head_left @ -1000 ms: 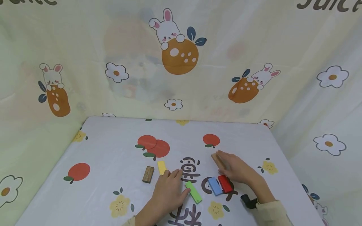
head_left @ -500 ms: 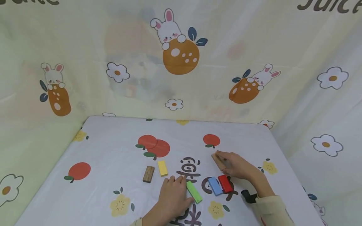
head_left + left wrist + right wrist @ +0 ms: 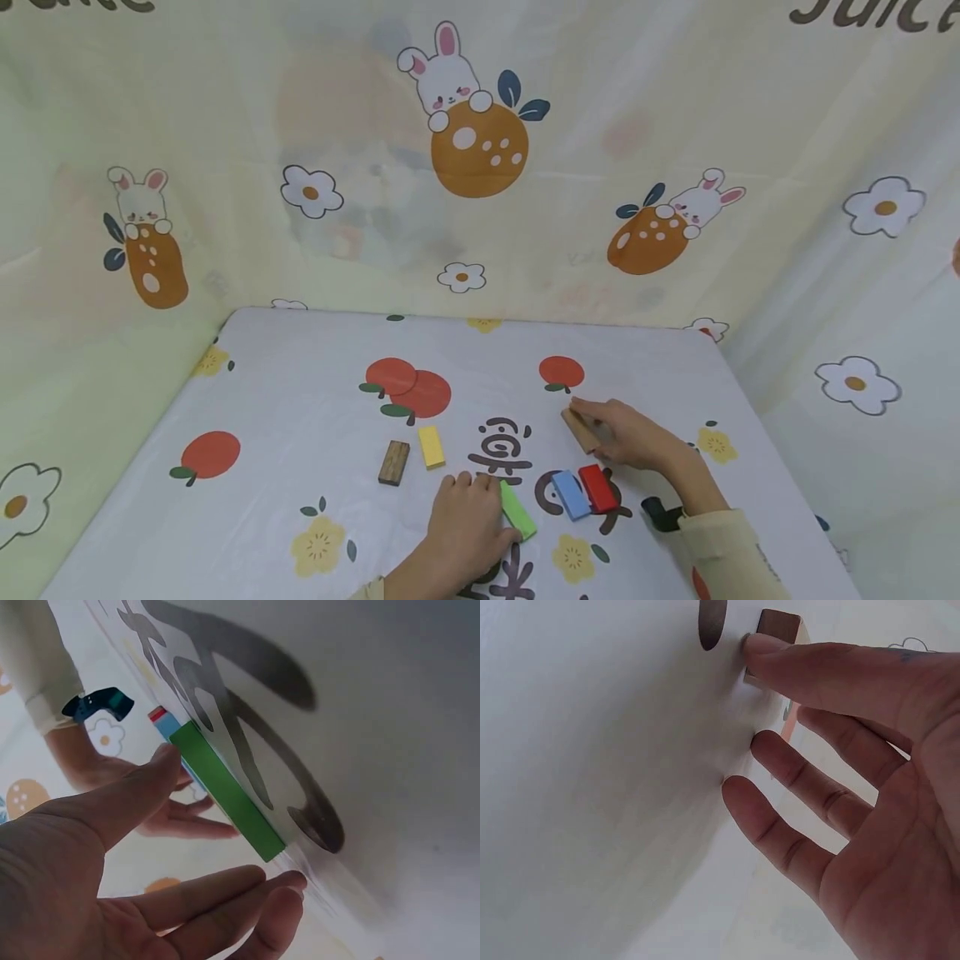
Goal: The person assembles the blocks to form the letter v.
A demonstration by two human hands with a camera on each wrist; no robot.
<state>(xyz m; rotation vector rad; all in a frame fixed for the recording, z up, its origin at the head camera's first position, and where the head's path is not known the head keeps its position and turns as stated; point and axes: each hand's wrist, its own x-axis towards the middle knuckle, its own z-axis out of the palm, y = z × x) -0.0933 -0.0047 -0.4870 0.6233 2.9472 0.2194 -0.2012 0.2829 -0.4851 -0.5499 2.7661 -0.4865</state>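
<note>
My left hand is at a green block lying on the table. In the left wrist view its thumb is against one end of the green block, with the index fingertip right at the other end. Farther right, my right hand holds a light wooden block lengthwise, index finger at the far end and thumb at the near end. In the right wrist view the thumb covers part of that block, while the other fingers spread over the cloth.
Between the hands lie a blue block and a red block, side by side. Left of them are a yellow block and a dark wooden block. A printed cloth covers the table, with curtains behind and beside it.
My left hand has drawn back from beside the yellow block, moving right and nearer to me, onto the green block. The right hand stays at the light wooden block.
</note>
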